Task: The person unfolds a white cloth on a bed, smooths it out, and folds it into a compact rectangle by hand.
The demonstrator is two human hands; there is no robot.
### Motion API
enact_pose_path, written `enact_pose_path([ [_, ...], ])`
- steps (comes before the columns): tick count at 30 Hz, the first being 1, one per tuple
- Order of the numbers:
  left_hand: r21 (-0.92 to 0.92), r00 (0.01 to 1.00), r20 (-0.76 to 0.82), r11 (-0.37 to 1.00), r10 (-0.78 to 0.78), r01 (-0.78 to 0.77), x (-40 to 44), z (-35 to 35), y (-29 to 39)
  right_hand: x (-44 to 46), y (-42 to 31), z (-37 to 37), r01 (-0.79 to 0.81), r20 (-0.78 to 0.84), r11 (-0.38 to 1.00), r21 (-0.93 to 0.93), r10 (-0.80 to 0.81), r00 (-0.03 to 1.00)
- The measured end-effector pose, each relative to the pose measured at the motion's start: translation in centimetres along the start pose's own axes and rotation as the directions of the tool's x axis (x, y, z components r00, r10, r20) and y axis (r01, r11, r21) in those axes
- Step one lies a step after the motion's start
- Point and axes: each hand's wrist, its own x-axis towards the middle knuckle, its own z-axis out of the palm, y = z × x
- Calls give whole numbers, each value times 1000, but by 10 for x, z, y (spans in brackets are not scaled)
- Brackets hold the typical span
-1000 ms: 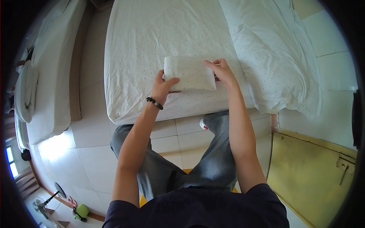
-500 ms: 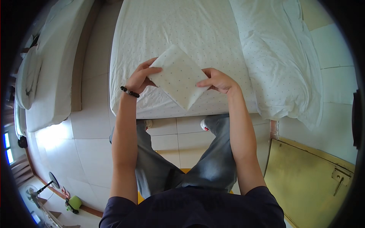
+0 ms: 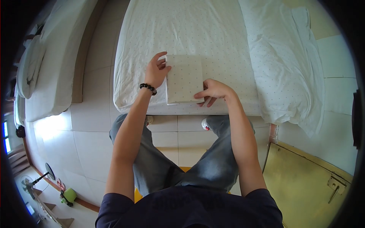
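Note:
A folded white cloth [image 3: 184, 79] with small dots lies as a flat rectangle near the front edge of the bed [image 3: 182, 26]. At its upper left side is my left hand [image 3: 156, 71], thumb touching the edge and the other fingers stretched apart; a dark bead bracelet [image 3: 148, 89] circles that wrist. My right hand [image 3: 213, 92] pinches the lower right corner, thumb on top and fingers partly hidden under or beside the cloth.
A crumpled dotted white quilt [image 3: 283, 72] lies along the bed's right side. Another bed [image 3: 57, 57] stands to the left across a tiled floor [image 3: 89, 129]. A yellowish door [image 3: 304, 178] with a latch is at lower right.
The folded cloth has come down from a tilted, held-up position and turned square on the bed. My left hand has loosened from its corner and moved to the left edge.

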Motion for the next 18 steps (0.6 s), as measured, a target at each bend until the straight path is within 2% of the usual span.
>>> enact_pose_path([
  [3, 251, 966, 58, 933, 251, -258, -2, -3, -6, -3, -4, -7, -112, -50, 972, -205, 104, 993],
  [4, 252, 967, 54, 933, 250, -255, -5, -5, -3, -6, -5, -10, -90, -126, 980, -175, 69, 990],
  [5, 265, 987, 44, 951, 153, -159, -9, -9, 0, -8, -6, -12, -67, -203, 987, -147, 36, 979],
  [6, 276, 998, 33, 959, 55, -62, -17, -10, 10, -7, -4, -13, -68, -200, 987, -147, 37, 979],
  [8, 294, 990, 8, 947, -141, 133, -27, -14, 22, 1, -1, -15, 183, -492, 981, -58, -187, 851],
  [9, 294, 990, 5, 946, -143, 135, -30, -16, 21, 7, 2, -15, 183, -488, 981, -58, -188, 852],
  [11, 510, 989, 122, 849, 87, -138, -36, -22, 19, 24, 9, -12, 338, -568, 905, -259, -426, 704],
  [13, 653, 917, 288, 643, 277, -399, -37, -25, 16, 33, 10, -9, 439, -584, 769, -465, -639, 500],
  [14, 653, 917, 288, 644, 276, -399, -37, -25, 15, 36, 11, -9, 439, -584, 769, -465, -639, 501],
  [18, 694, 764, 468, 350, 445, -629, -39, -28, 7, 39, 12, -1, 459, -568, 744, -486, -667, 481],
])
